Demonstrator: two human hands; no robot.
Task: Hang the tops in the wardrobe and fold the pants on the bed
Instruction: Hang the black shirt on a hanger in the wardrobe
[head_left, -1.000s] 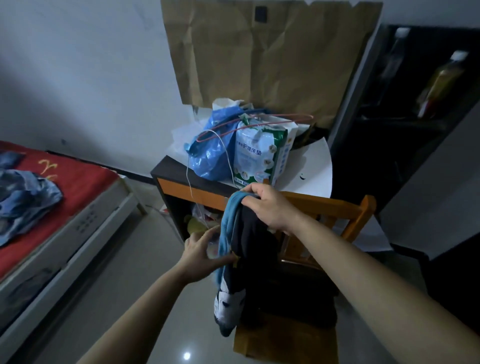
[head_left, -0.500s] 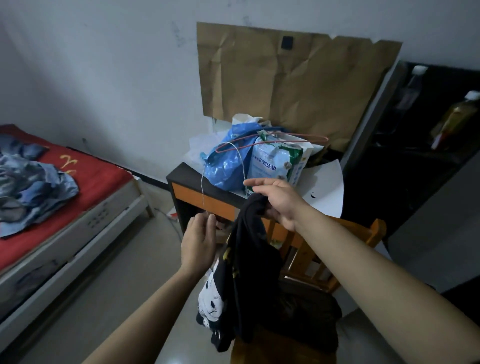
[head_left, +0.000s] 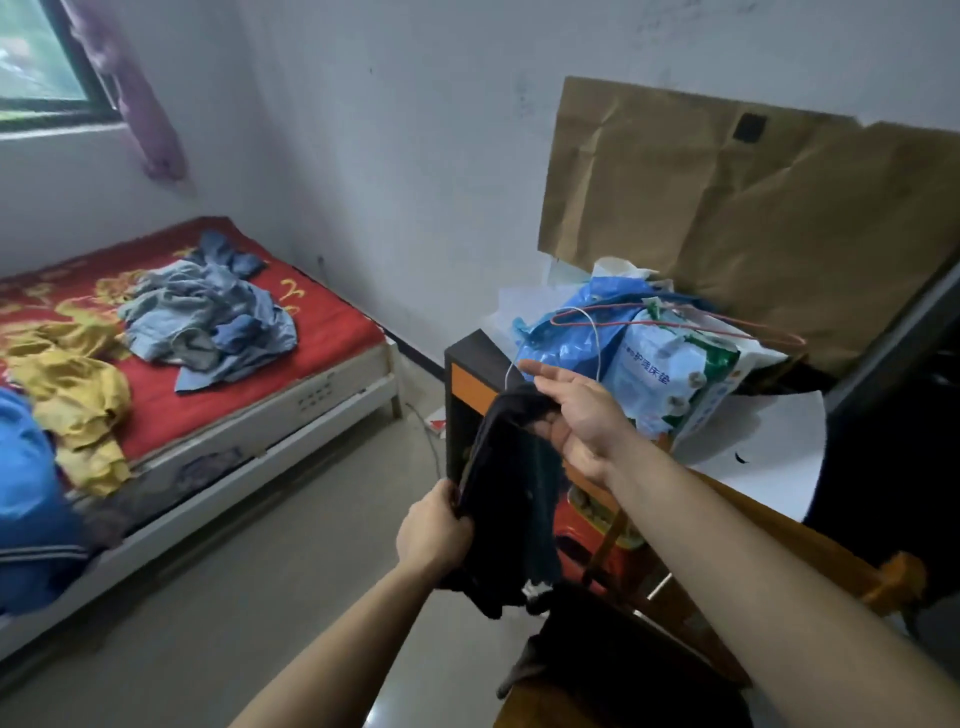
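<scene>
Head view: I see the bed (head_left: 332, 338) with its red cover along the left wall. On it lie a heap of blue and grey clothes (head_left: 208, 312), a crumpled yellow garment (head_left: 78, 410) nearer me, and a bright blue one (head_left: 26, 499) at the frame's left edge. To the right stands a black counter (head_left: 467, 358) with an orange front. A wooden chair (head_left: 857, 558) sits just in front of it, with more dark cloth piled over its seat.

The dark garment (head_left: 514, 493) hangs in the air between my two hands, in front of the counter and over the floor. I cannot tell whether it is a top or pants. On the counter a blue plastic bag (head_left: 566, 338) leans against a white-and-green pack (head_left: 670, 379).

My right hand (head_left: 576, 410) is spread, fingers straight, and the garment's top edge is draped at its thumb. My left hand (head_left: 434, 530) is curled round the cloth's edge lower down. A thin red hanger (head_left: 675, 325) lies across the bag and pack.
</scene>
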